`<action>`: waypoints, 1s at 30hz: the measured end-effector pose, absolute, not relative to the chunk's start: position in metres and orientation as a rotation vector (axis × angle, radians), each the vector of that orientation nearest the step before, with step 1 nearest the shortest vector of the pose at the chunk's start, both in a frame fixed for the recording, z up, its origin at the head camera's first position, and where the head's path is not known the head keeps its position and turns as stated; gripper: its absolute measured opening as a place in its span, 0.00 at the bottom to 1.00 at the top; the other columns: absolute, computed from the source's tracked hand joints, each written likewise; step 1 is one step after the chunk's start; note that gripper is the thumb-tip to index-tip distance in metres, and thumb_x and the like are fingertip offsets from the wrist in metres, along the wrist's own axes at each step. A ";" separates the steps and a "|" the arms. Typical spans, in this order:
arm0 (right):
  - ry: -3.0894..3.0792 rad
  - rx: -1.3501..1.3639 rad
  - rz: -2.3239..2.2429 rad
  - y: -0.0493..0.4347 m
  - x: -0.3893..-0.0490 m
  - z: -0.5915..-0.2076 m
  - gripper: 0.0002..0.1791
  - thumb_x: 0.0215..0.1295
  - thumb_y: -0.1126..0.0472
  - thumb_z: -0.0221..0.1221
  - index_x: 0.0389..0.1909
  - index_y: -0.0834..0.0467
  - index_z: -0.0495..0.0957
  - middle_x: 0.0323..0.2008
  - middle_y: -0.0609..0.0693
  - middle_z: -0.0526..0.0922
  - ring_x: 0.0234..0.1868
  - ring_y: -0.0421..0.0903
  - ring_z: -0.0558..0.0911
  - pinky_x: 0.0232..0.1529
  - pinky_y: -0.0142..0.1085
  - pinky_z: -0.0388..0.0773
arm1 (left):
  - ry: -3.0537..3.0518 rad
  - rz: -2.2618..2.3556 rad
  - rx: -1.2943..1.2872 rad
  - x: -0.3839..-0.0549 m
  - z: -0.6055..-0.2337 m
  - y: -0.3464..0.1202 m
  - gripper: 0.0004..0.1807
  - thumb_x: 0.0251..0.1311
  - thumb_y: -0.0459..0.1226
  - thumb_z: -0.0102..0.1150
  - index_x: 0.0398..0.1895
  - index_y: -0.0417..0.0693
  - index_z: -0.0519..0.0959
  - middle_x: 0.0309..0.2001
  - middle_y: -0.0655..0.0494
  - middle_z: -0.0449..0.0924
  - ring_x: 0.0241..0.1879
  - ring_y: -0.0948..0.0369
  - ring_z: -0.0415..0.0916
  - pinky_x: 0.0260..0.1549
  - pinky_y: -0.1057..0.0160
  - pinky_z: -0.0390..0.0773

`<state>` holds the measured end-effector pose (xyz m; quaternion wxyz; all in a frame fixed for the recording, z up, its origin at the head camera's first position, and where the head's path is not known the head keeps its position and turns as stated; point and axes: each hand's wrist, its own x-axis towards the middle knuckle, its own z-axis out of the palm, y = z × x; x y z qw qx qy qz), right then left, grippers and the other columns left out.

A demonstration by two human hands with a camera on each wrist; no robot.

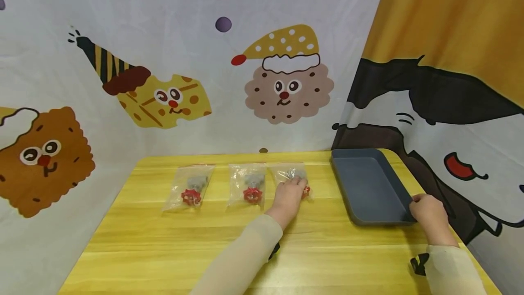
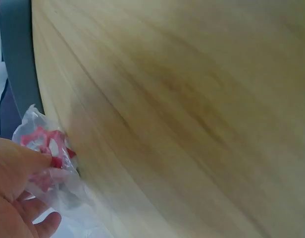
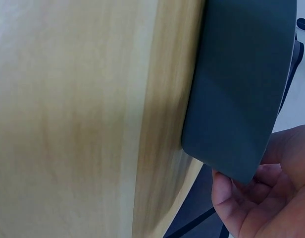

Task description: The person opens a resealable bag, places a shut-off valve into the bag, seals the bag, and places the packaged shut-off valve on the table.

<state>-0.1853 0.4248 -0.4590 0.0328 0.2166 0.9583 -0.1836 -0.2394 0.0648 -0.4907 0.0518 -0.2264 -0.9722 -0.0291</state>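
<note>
My left hand [image 1: 288, 198] grips the rightmost of three clear plastic bags, a bagged valve [image 1: 306, 191] with a red handwheel and a grey body. The left wrist view shows a digit against the red handwheel [image 2: 56, 161] through the plastic and other fingers curled beside the bag. My right hand [image 1: 431, 217] holds the dark grey rectangular tray [image 1: 368, 185] by its near right corner. In the right wrist view, the thumb and fingers are curled round that tray corner [image 3: 236, 163]. Nothing lies inside the tray.
Two more bagged valves lie to the left, a middle one [image 1: 253, 193] and a left one [image 1: 191, 195]. The yellow wooden table [image 1: 163, 249] carries everything. A cartoon-printed curtain [image 1: 229, 126] hangs behind it. The tray stands near the table's right edge.
</note>
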 end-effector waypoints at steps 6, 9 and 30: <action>2.958 0.667 -0.560 0.423 -0.187 -0.460 0.22 0.59 0.66 0.47 0.51 0.76 0.71 0.48 0.75 0.74 0.38 0.63 0.75 0.33 0.50 0.72 | -2.953 -0.099 -0.740 -0.244 -0.492 0.061 0.30 0.58 0.29 0.59 0.61 0.61 0.66 0.63 0.59 0.70 0.59 0.59 0.72 0.49 0.58 0.78; 2.952 0.671 -0.561 0.422 -0.187 -0.460 0.22 0.59 0.66 0.47 0.51 0.76 0.71 0.47 0.75 0.74 0.37 0.63 0.75 0.33 0.50 0.72 | -2.939 -0.146 -0.764 -0.245 -0.493 0.058 0.29 0.60 0.29 0.57 0.62 0.61 0.66 0.64 0.58 0.69 0.59 0.59 0.72 0.52 0.59 0.77; 2.962 0.637 -0.555 0.426 -0.183 -0.459 0.22 0.58 0.66 0.47 0.50 0.76 0.72 0.47 0.75 0.74 0.37 0.64 0.76 0.33 0.51 0.73 | -2.930 -0.460 -0.793 -0.237 -0.472 0.035 0.34 0.66 0.50 0.51 0.73 0.64 0.53 0.73 0.52 0.55 0.70 0.52 0.56 0.66 0.51 0.61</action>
